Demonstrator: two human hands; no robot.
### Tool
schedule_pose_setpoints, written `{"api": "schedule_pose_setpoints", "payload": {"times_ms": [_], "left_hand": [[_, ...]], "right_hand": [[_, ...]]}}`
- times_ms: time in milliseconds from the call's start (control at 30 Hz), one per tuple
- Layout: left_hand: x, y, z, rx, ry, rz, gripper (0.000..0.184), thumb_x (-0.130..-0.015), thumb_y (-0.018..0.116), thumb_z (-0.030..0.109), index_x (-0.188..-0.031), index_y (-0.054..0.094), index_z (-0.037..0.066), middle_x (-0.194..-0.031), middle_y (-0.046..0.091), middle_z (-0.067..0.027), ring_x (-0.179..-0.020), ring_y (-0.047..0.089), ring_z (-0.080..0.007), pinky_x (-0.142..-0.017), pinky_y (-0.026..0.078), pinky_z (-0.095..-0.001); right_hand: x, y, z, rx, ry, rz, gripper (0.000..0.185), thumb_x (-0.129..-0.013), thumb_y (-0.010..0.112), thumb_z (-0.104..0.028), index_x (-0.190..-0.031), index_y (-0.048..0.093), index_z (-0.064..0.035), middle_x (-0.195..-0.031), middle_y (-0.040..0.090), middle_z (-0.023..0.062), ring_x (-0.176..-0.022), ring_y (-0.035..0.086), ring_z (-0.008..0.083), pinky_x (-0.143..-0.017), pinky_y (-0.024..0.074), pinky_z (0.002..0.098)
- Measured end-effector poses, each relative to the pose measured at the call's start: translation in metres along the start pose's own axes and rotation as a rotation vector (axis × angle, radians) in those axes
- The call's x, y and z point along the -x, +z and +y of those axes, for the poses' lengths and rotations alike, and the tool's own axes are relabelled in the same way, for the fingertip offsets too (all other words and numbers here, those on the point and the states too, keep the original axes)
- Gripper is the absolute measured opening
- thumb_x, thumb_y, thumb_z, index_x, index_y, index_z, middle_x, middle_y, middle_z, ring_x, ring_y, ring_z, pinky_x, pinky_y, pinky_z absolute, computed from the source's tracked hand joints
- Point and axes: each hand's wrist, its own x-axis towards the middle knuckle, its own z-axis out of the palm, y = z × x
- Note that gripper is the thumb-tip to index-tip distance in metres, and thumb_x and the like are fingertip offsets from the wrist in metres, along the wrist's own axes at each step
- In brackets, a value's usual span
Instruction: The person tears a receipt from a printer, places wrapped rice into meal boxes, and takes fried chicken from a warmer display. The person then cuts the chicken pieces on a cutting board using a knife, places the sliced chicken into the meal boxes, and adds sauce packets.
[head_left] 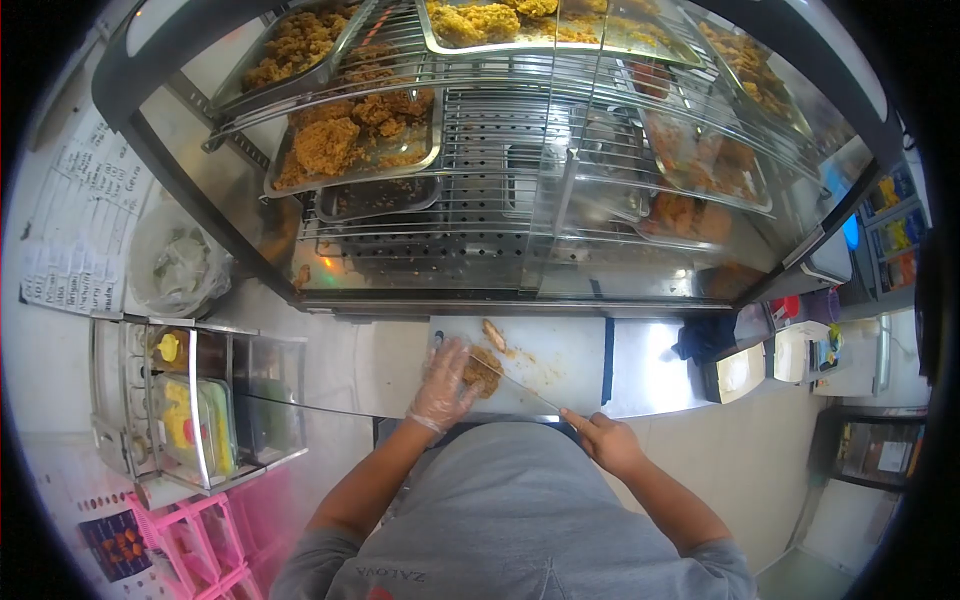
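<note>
Rough, craggy brown crust covers the fried piece (484,374), a rounded lump at the centre of the frame; the smooth white board (575,365) beneath it carries crumbs and orange smears. Board surface stretches rightward from my thin metal knife (527,390) to a dark strip (608,362). My bare right hand (606,442) is clenched round the handle. My left hand (445,385), in clear crinkled plastic, meets the piece's left side; whether it grips, I cannot tell.
</note>
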Motion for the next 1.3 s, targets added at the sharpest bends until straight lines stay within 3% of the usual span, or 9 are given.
{"api": "schedule_pose_setpoints", "payload": {"times_ms": [367, 567, 667, 867, 967, 1067, 1167, 1300], "left_hand": [[-0.016, -0.023, 0.028, -0.054, -0.111, -0.15, 0.084, -0.095, 0.072, 0.041, -0.156, 0.041, -0.007, -0.166, 0.035, -0.0264, -0.158, 0.027, -0.0432, -0.131, 0.012, -0.06], [-0.002, -0.005, 0.016, -0.141, -0.037, -0.081, 0.087, -0.094, 0.07, 0.047, -0.159, 0.041, -0.004, -0.168, 0.035, -0.0242, -0.159, 0.026, -0.0423, -0.128, 0.008, -0.067], [-0.013, -0.019, 0.037, -0.24, -0.079, -0.296, 0.089, -0.094, 0.068, 0.051, -0.161, 0.039, -0.002, -0.17, 0.033, -0.0222, -0.16, 0.024, -0.0421, -0.128, 0.006, -0.0681], [-0.012, 0.0, 0.02, -0.258, -0.094, -0.197, 0.09, -0.095, 0.065, 0.052, -0.163, 0.036, -0.001, -0.172, 0.031, -0.019, -0.161, 0.024, -0.0373, -0.129, 0.005, -0.0666], [-0.018, -0.01, 0.017, -0.251, -0.138, -0.23, 0.087, -0.095, 0.065, 0.051, -0.162, 0.039, 0.002, -0.172, 0.032, -0.0168, -0.161, 0.023, -0.0369, -0.129, 0.005, -0.0656], [-0.018, -0.017, 0.026, -0.254, -0.103, -0.342, 0.09, -0.096, 0.064, 0.051, -0.163, 0.034, -0.001, -0.174, 0.028, -0.0179, -0.162, 0.022, -0.0362, -0.129, 0.005, -0.0654], [-0.008, 0.002, 0.033, -0.274, -0.041, -0.276, 0.091, -0.096, 0.065, 0.05, -0.165, 0.032, 0.001, -0.175, 0.026, -0.0174, -0.162, 0.022, -0.0364, -0.129, 0.007, -0.066], [-0.013, -0.005, 0.03, -0.216, -0.217, -0.253, 0.085, -0.096, 0.066, 0.048, -0.165, 0.035, 0.01, -0.175, 0.027, -0.0111, -0.162, 0.022, -0.037, -0.129, 0.008, -0.067]], "right_hand": [[-0.011, 0.008, 0.008, -0.044, 0.054, -0.097, 0.068, -0.105, 0.062, -0.018, -0.163, 0.038, -0.0445, -0.102, 0.064, 0.016, -0.085, 0.067, 0.0341, -0.08, 0.0574, 0.045], [0.002, 0.0, -0.005, 0.006, 0.077, -0.088, 0.067, -0.105, 0.061, -0.02, -0.163, 0.036, -0.0455, -0.103, 0.064, 0.0167, -0.087, 0.069, 0.0355, -0.081, 0.0571, 0.0467], [0.01, -0.005, -0.003, 0.038, 0.089, -0.089, 0.067, -0.105, 0.061, -0.02, -0.163, 0.037, -0.044, -0.103, 0.065, 0.0169, -0.087, 0.069, 0.0357, -0.08, 0.057, 0.0466], [0.006, 0.022, -0.003, -0.025, 0.096, -0.047, 0.065, -0.106, 0.058, -0.021, -0.164, 0.036, -0.0433, -0.108, 0.067, 0.0185, -0.09, 0.07, 0.0362, -0.08, 0.0571, 0.0466], [0.003, 0.017, -0.012, -0.012, 0.144, -0.097, 0.064, -0.107, 0.057, -0.021, -0.164, 0.036, -0.0423, -0.111, 0.068, 0.0193, -0.092, 0.071, 0.0369, -0.083, 0.0574, 0.0459], [0.014, 0.012, -0.018, -0.003, 0.137, -0.061, 0.064, -0.107, 0.055, -0.021, -0.164, 0.036, -0.0425, -0.112, 0.068, 0.0198, -0.094, 0.071, 0.0374, -0.084, 0.0576, 0.045], [0.033, 0.023, -0.005, -0.043, 0.095, 0.03, 0.065, -0.107, 0.055, -0.02, -0.164, 0.035, -0.044, -0.111, 0.068, 0.0195, -0.093, 0.071, 0.0374, -0.083, 0.0577, 0.0453], [0.014, 0.029, -0.014, 0.011, 0.095, 0.07, 0.069, -0.104, 0.058, -0.02, -0.164, 0.035, -0.0443, -0.104, 0.066, 0.0181, -0.086, 0.07, 0.0366, -0.077, 0.0578, 0.0466]]}}
